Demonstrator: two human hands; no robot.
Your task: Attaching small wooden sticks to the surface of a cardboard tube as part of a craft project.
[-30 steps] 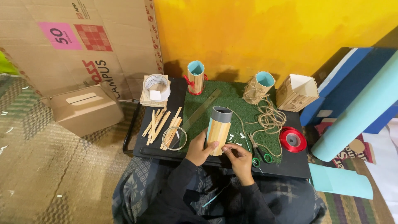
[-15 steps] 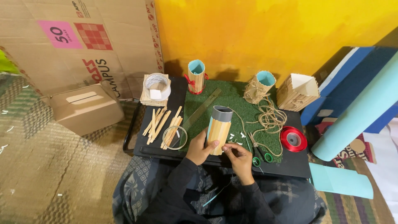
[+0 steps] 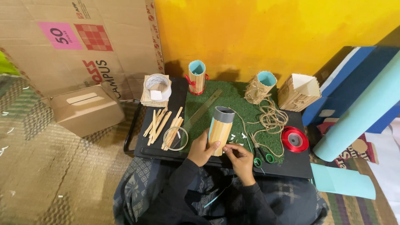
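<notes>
Head view: scissors (image 3: pixel 261 155), twine (image 3: pixel 271 116), sticks (image 3: pixel 160 123) ring the held tube (image 3: pixel 219 129).

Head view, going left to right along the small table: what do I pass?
Loose wooden sticks → clear tape ring → left hand holding the stick-clad tube → right hand → green-handled scissors → red ribbon spool.

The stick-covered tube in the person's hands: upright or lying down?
Upright, slightly tilted: the tube shows its open grey top rim, with the left hand gripping its lower side.
</notes>
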